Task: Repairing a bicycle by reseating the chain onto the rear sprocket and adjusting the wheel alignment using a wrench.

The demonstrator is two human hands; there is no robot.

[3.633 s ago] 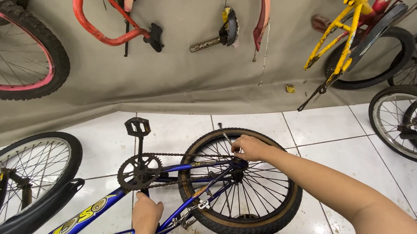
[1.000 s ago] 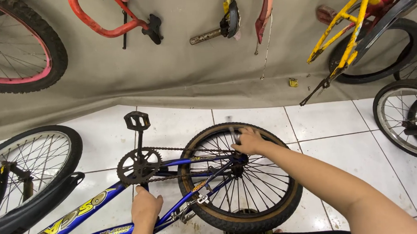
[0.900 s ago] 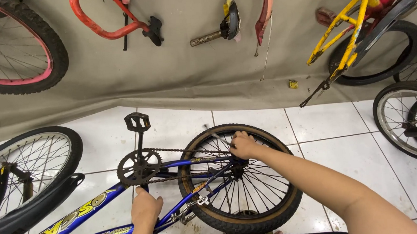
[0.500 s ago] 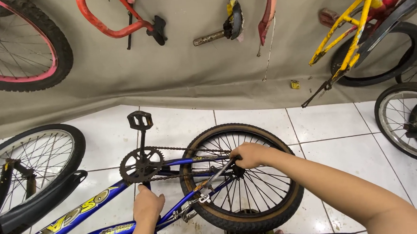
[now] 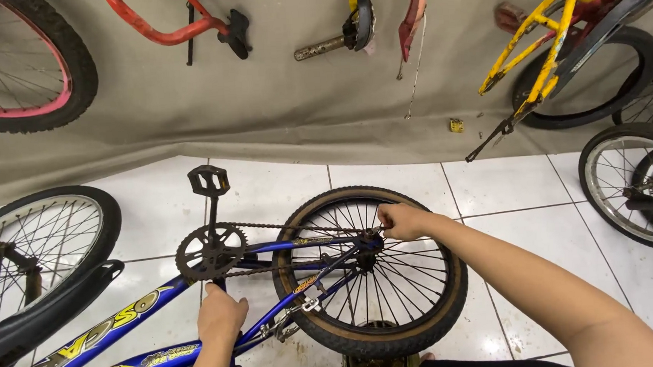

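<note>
The left hand [image 5: 220, 318] reaches forward from the lower edge, knuckles up, fingers curled closed. The right arm stretches in from the lower right, forearm bare, its hand [image 5: 402, 220] pinched shut, fingers bent

Upturned blue bicycle [image 5: 125, 347], rusty chain [image 5: 284, 225]

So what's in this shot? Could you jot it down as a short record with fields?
Place: white tiled floor, grey cloth backdrop
Main thing: blue bicycle, upside down
Left hand: on the frame below the chainring
Right hand: at the rear wheel near its hub
Chain: on the chainring
Nearby: yellow bicycle frame, red frame
</note>
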